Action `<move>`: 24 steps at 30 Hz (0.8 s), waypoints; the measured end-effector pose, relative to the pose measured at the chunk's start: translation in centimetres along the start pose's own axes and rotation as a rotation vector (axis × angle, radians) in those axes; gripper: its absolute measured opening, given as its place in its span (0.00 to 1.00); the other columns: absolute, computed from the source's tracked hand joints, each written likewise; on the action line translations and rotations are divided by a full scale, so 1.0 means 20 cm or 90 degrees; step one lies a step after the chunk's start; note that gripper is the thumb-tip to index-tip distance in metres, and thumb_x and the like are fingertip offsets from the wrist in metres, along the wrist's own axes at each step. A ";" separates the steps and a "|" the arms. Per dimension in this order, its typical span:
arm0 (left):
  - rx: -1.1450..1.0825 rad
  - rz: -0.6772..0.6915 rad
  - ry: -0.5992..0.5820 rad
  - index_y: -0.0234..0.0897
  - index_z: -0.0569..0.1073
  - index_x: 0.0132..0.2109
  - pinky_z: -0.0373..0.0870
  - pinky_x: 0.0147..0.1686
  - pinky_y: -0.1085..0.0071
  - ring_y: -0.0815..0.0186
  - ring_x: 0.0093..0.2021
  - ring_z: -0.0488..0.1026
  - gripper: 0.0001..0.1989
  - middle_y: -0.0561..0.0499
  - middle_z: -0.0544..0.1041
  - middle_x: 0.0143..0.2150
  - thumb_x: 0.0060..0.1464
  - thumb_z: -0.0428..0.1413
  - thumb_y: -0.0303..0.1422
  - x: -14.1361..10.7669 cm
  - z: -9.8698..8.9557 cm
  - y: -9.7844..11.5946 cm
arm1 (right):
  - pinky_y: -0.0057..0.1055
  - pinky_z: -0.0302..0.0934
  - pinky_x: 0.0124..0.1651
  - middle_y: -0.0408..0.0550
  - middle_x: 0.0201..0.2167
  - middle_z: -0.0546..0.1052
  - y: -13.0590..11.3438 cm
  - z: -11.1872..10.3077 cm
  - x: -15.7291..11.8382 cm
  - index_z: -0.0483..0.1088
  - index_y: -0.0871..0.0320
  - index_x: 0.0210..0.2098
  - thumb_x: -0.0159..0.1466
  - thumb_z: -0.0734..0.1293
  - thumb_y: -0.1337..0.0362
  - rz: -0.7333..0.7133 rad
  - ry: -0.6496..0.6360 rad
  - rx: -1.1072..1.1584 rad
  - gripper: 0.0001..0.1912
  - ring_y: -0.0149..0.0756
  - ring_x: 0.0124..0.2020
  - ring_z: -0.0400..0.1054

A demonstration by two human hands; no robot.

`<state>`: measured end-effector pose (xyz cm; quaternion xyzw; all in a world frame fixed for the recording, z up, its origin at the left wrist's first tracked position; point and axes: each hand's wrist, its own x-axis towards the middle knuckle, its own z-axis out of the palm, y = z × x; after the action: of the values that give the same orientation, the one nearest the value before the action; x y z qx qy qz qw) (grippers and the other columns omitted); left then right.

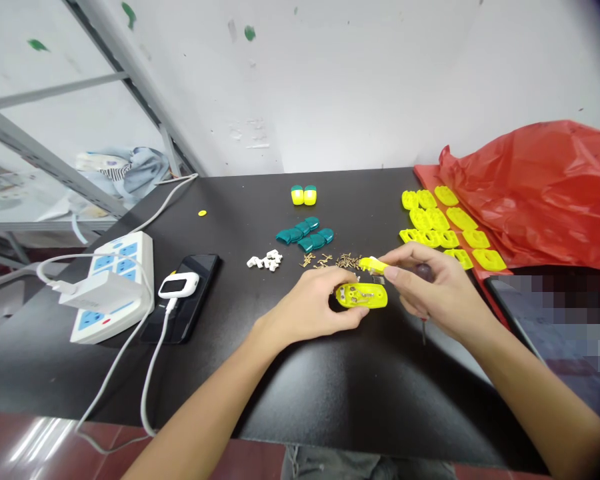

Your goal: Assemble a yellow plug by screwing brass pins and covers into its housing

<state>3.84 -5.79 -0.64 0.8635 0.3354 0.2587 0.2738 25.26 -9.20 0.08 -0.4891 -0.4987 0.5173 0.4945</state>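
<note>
My left hand (317, 300) grips a yellow plastic shell half (367, 296) by its edges, thumb in front and fingers behind. The shell's inside faces up and small metal pieces show in it. My right hand (435, 283) pinches a smaller yellow plastic piece (373, 265) just above and behind the shell, apart from it as far as I can tell. A screwdriver (423, 272) with a dark handle is also tucked in that hand, its thin shaft pointing down. Brass screws (347, 261) lie in small heaps behind my hands.
Teal covers (315, 240), white plastic parts (267, 260) and two yellow-green assembled units (304, 195) lie mid-table. Several yellow shells (430, 219) sit at right by a red bag (535, 193). On the left are a power strip (143, 267), a phone (207, 273) and cables.
</note>
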 end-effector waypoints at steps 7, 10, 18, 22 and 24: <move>-0.171 -0.050 0.071 0.35 0.78 0.45 0.70 0.35 0.69 0.65 0.35 0.74 0.14 0.48 0.81 0.40 0.52 0.64 0.36 0.00 0.01 -0.01 | 0.24 0.43 0.14 0.34 0.14 0.61 -0.01 0.01 -0.02 0.78 0.55 0.43 0.61 0.74 0.51 -0.006 -0.013 -0.073 0.16 0.23 0.12 0.49; -0.280 -0.095 0.076 0.35 0.78 0.48 0.73 0.37 0.68 0.64 0.36 0.76 0.18 0.46 0.81 0.41 0.52 0.65 0.38 0.00 0.02 -0.02 | 0.25 0.44 0.15 0.34 0.13 0.59 -0.02 0.01 -0.03 0.79 0.56 0.42 0.61 0.75 0.52 -0.035 0.006 -0.090 0.15 0.24 0.13 0.49; -0.477 -0.189 0.089 0.33 0.78 0.45 0.72 0.33 0.71 0.68 0.32 0.74 0.20 0.47 0.80 0.37 0.46 0.70 0.38 0.01 0.01 -0.01 | 0.25 0.41 0.17 0.34 0.14 0.60 -0.02 0.04 -0.06 0.79 0.55 0.42 0.60 0.76 0.54 -0.044 0.016 -0.097 0.15 0.24 0.15 0.49; -0.511 -0.200 0.083 0.33 0.78 0.44 0.74 0.33 0.71 0.68 0.31 0.76 0.19 0.48 0.81 0.37 0.46 0.70 0.36 0.01 0.00 0.00 | 0.26 0.42 0.17 0.34 0.14 0.59 -0.02 0.04 -0.05 0.80 0.55 0.42 0.58 0.77 0.54 -0.058 0.016 -0.097 0.16 0.25 0.15 0.49; -0.517 -0.202 0.084 0.33 0.78 0.44 0.75 0.33 0.70 0.67 0.31 0.77 0.19 0.47 0.82 0.37 0.46 0.70 0.36 0.01 0.00 0.00 | 0.26 0.41 0.17 0.34 0.14 0.59 -0.02 0.04 -0.05 0.80 0.55 0.42 0.58 0.77 0.54 -0.061 0.013 -0.102 0.16 0.25 0.16 0.48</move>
<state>3.99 -5.66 -0.58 0.6053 0.3516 0.3792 0.6051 24.55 -10.29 0.54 -0.5076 -0.5562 0.4465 0.4833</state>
